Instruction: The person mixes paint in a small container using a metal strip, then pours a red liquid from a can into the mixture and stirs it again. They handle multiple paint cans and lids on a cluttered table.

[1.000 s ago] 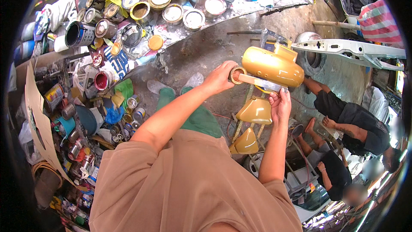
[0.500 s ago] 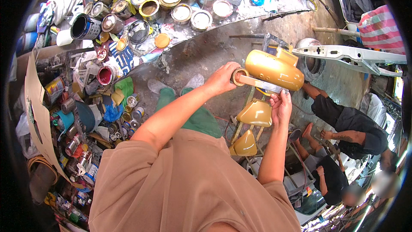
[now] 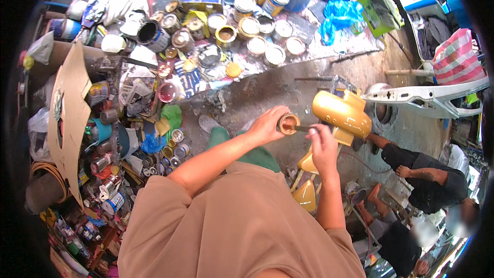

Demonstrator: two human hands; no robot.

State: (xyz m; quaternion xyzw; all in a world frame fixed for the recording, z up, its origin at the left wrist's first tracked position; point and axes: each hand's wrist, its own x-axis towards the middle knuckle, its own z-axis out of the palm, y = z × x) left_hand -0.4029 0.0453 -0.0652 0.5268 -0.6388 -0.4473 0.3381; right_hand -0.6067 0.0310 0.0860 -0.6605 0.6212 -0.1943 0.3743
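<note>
My left hand [image 3: 268, 126] is wrapped round a small paint can [image 3: 281, 122], tilted so that its mouth and brownish-gold inside show. A flat stirring strip [image 3: 303, 128] is pinched in my right hand [image 3: 323, 146], and its far end is inside the can. Just beyond my right hand is a rounded, glossy gold-painted part [image 3: 342, 112], raised on a stand. Two smaller gold panels, an upper one [image 3: 307, 162] and a lower one [image 3: 305, 195], sit nearer me, the upper partly hidden by my right hand.
A paint-stained bench [image 3: 252, 67] at the back holds several open cans and a blue plastic bag [image 3: 342, 15]. Cut cardboard [image 3: 67, 123] and crowded tins line the left. At right are a white panel [image 3: 422, 94], a striped bag [image 3: 458, 59] and two people in dark clothes.
The strip was stretched between the can's mouth and my right fingers; now its end is down in the can and my right hand is closer to it. The view has shifted left.
</note>
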